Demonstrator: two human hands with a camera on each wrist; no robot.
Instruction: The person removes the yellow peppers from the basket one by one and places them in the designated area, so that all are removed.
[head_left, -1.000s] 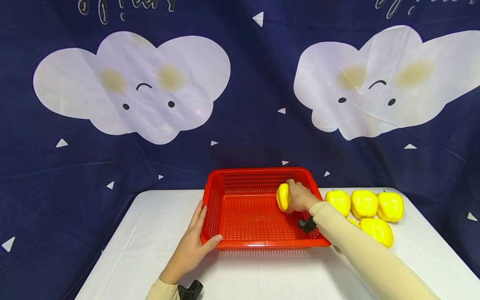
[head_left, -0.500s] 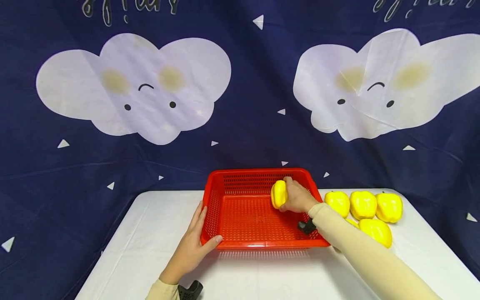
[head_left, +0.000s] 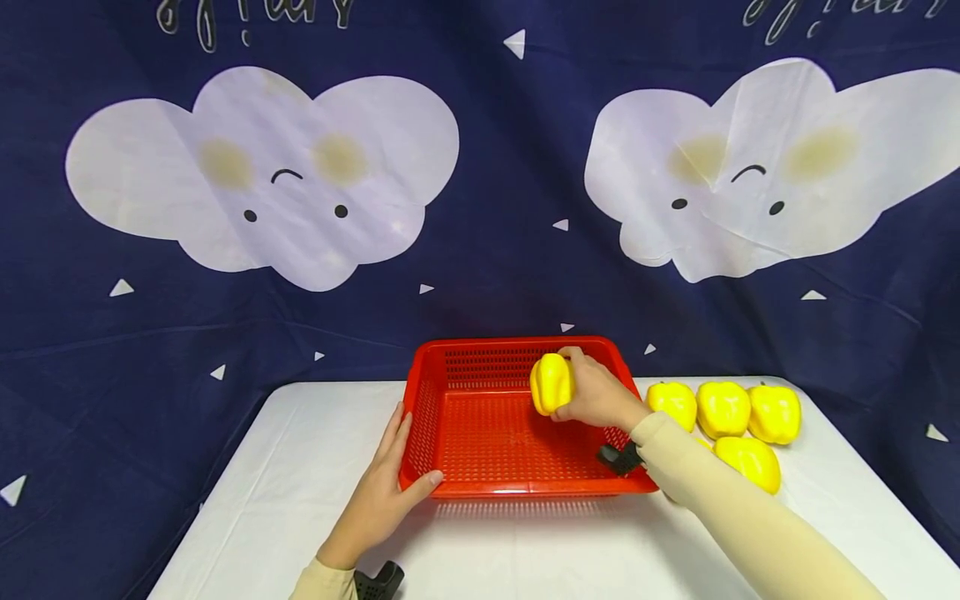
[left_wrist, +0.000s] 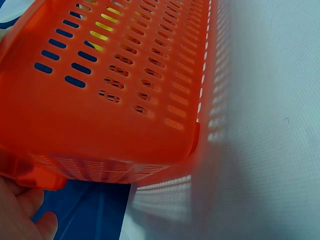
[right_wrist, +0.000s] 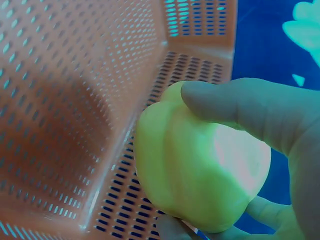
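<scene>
A red plastic basket with slotted sides stands on the white table. My left hand holds its front left corner, fingers along the left side and thumb over the front rim. In the left wrist view, fingertips reach the rim's edge. Over the basket's right half, my right hand grips a yellow bell pepper. From the right wrist view, the thumb lies on one side of the pepper and fingers show at its other side. The basket's slotted wall is behind it.
Several more yellow bell peppers lie right of the basket, among them one at the far right and one nearer me. My right sleeve partly covers this group. A dark blue cloth with clouds hangs behind the table.
My right hand has brought the pepper leftward and slightly up in the head view, turning it so more of it shows. My left hand stays on the basket.
</scene>
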